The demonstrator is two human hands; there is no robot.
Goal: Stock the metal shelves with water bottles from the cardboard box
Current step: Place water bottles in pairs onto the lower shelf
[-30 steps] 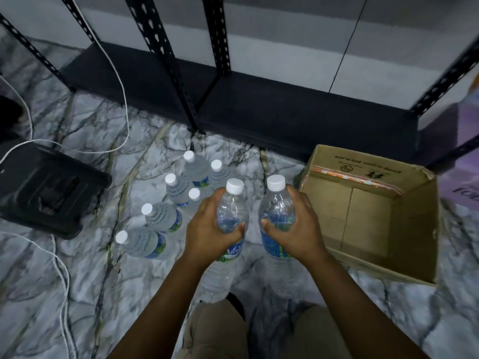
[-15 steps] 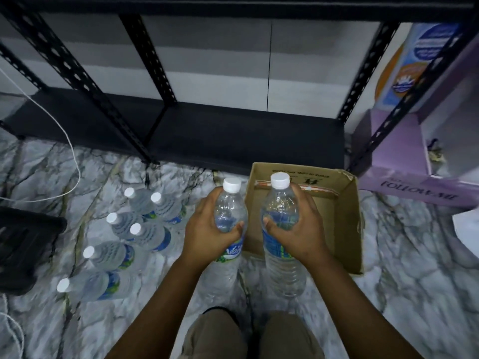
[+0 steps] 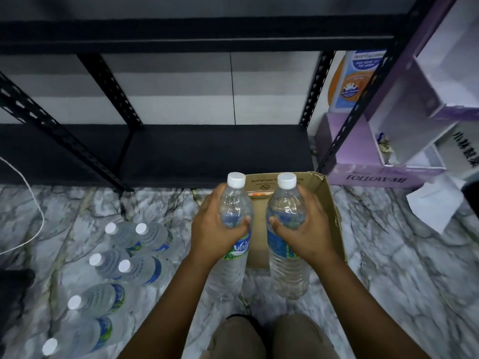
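Two water bottles, upright, above cardboard box (image 3: 329, 203), before lower metal shelf (image 3: 207, 151): left hand (image 3: 215, 229) wraps left bottle (image 3: 233, 229), right hand (image 3: 305, 229) wraps right bottle (image 3: 285, 229); likely full, heavy, thin-walled, smooth; take at upper body

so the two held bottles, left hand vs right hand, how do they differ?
The left-hand bottle shows a green and white logo below the left hand; the right-hand bottle shows a blue label panel with small print below the right hand. The left-hand bottle tilts slightly, base toward the person's left; the right-hand bottle stands nearer straight. Both are clear, white-capped, upright, gripped near the shoulder, in front of the cardboard box.
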